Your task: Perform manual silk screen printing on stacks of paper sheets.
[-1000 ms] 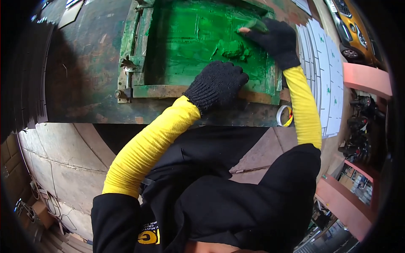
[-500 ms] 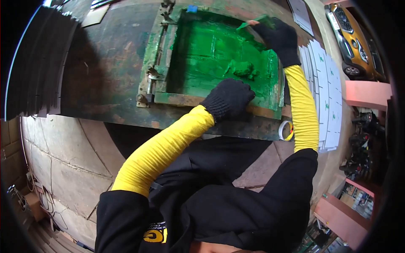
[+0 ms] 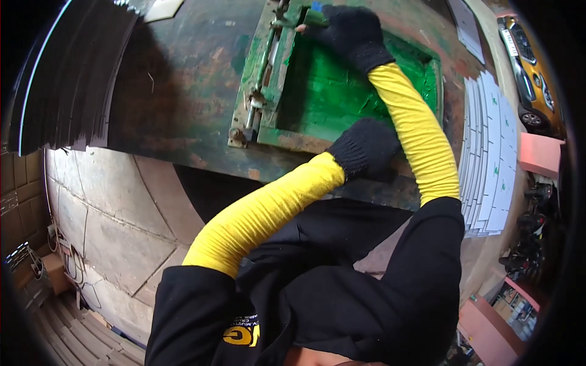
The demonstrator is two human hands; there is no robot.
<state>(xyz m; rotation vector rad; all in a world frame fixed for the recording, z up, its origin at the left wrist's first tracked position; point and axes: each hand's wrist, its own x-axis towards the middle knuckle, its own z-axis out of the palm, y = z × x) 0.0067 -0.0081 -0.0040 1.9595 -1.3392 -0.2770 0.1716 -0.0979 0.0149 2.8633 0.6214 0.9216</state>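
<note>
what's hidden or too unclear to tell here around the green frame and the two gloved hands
- Head view: the right hand may grip something, too hidden by the glove to tell.
- The near right corner of the green frame is covered by the left hand and the right sleeve.
- The stacked white sheets bend at the fisheye rim; their print is too small.

You are in a screen-printing workshop, open to the street. You stand at a worn, paint-stained tabletop [image 3: 183, 91] carrying a hinged printing frame [image 3: 274, 79] whose mesh is thick with green ink [image 3: 336, 97]. White printed sheets [image 3: 491, 152] lie fanned out in overlapping rows at your right, a dark stack of sheets [image 3: 67, 79] at your left. A yellow car [image 3: 528, 67] stands just beyond.
</note>
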